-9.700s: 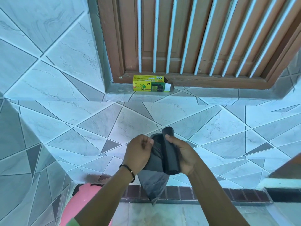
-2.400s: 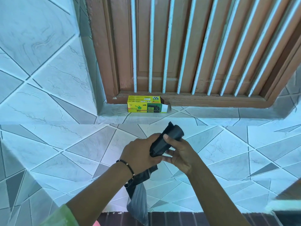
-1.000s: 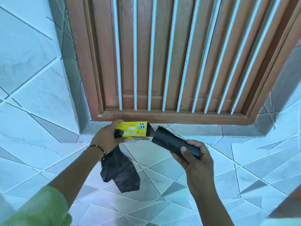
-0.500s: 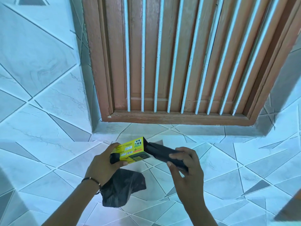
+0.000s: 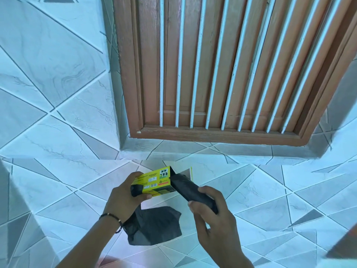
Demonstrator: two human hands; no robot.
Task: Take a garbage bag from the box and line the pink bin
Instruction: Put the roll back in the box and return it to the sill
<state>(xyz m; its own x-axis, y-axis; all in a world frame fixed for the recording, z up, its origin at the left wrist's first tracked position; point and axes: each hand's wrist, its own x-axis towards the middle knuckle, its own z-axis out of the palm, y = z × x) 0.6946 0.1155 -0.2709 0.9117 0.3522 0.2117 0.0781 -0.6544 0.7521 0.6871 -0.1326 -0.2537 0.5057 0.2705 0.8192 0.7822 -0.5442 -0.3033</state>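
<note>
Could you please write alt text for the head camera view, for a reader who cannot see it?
The right hand slides a black roll of garbage bags into the open end of a yellow cardboard box held by the left hand, which also holds a loose black bag. Behind are tiled walls and a barred wooden window.

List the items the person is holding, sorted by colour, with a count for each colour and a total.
Black: 2, the roll of bags in the right hand and the loose bag hanging from the left hand.
Yellow: 1, the box, also in the left hand.
Total: 3
</note>
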